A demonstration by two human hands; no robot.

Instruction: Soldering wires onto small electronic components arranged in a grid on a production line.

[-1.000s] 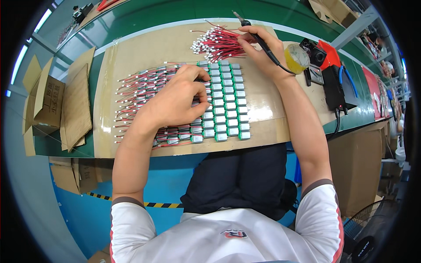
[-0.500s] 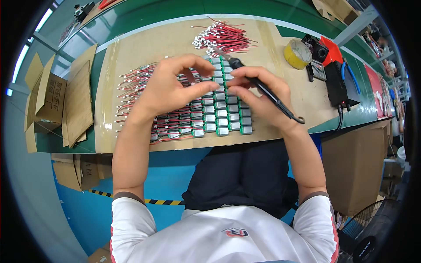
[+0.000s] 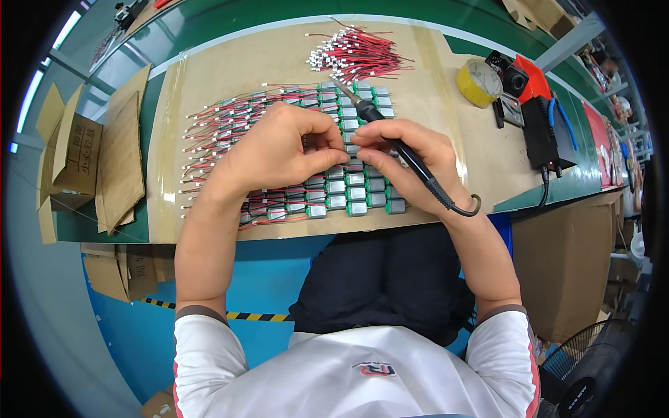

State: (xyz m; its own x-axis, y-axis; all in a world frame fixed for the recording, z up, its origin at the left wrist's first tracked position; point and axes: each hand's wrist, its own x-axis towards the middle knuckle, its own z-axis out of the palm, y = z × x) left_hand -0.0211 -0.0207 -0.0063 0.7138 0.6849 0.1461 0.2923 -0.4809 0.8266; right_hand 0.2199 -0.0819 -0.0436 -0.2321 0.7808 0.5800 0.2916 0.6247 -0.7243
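My right hand (image 3: pixel 435 150) holds a soldering iron (image 3: pixel 417 166) by its black handle, its metal tip tilted up and to the left, away from my fingertips. Its thumb and forefinger also come together over the rows of small silver blocks with green ends (image 3: pixel 357 194). Close beside them, my left hand (image 3: pixel 279 143) is closed in a pinch; what lies between its fingertips is too small to make out. Red and black wires with white plugs (image 3: pixel 202 150) run from the blocks on the left. My hands hide the middle of the rows.
A pile of red wires with white plugs (image 3: pixel 362 56) lies on the cardboard sheet (image 3: pixel 442 118) beyond the blocks. At the right are a yellow tape roll (image 3: pixel 479 83), a black box with a cable (image 3: pixel 540 132) and blue-handled pliers (image 3: pixel 566 125). An opened carton (image 3: pixel 80 150) stands at the left.
My left fingers, spread apart before, have closed into a pinch. My right fingertips have drawn nearer to them, and the iron's tip has shifted slightly left and lower.
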